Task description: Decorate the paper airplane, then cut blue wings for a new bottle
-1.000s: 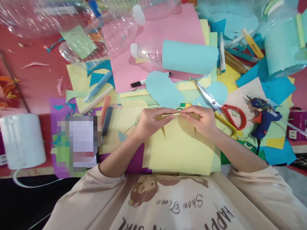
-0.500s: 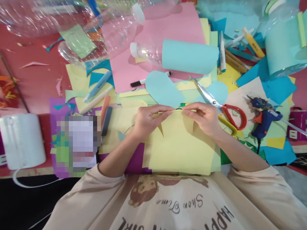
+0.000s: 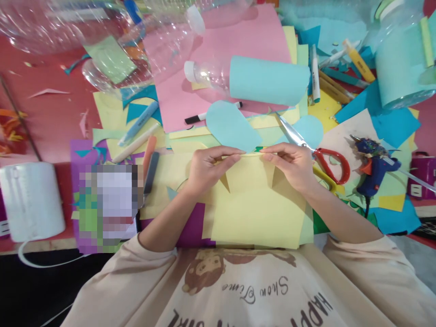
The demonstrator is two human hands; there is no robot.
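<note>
My left hand (image 3: 211, 167) and my right hand (image 3: 293, 165) face each other over the middle of the worktop, thumbs and fingertips pinched. Between them they hold a yellow paper (image 3: 250, 171) by its upper edge, which looks narrowly folded. Beneath it lies a larger yellow sheet (image 3: 260, 222); where one ends and the other begins is hard to see. Just beyond my fingers is a light blue paper petal (image 3: 231, 125). Red-handled scissors (image 3: 306, 144) lie half-open by my right hand, with a second light blue piece (image 3: 310, 129) under their blades.
A blue-wrapped plastic bottle (image 3: 269, 81) lies on pink paper (image 3: 211, 45). To the right are a blue glue gun (image 3: 373, 172), markers (image 3: 360, 61) and an upright wrapped bottle (image 3: 402, 68). More markers (image 3: 139, 122) and a white device with a cord (image 3: 32, 200) are at left.
My hands have slid slightly apart along the paper's upper edge, so more of that edge shows between the fingertips. The surrounding things have stayed in place.
</note>
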